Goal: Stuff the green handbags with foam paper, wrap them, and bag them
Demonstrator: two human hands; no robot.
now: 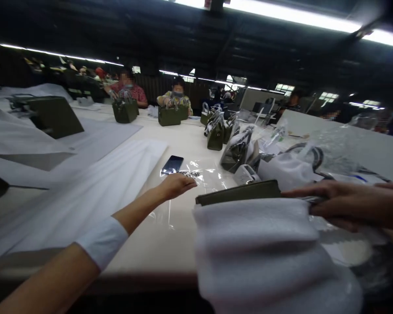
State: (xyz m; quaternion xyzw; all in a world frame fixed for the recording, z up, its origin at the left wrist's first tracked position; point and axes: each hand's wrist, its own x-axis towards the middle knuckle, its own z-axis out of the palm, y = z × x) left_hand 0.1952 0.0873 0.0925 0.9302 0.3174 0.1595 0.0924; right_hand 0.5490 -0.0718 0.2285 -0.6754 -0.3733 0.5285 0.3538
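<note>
My left hand (179, 185) reaches over the white table with its fingers pressed together, pinching a clear plastic bag (170, 211) that lies flat there with dark print on it. Just beyond the fingers lies a dark phone (173, 164). My right hand (353, 203) is closed at the end of an olive handbag (242, 192), its index finger stretched along the top. A white foam sheet (255, 244) hangs over the near side of this handbag and hides most of it. The grip itself is partly hidden.
Several olive handbags (215, 134) stand along the table, some with wrapped handles. White foam sheets (118, 183) cover the left side, with a handbag (54, 115) lying beyond them. Crumpled clear plastic (334, 146) is heaped at right. Two people (175, 97) sit across the table.
</note>
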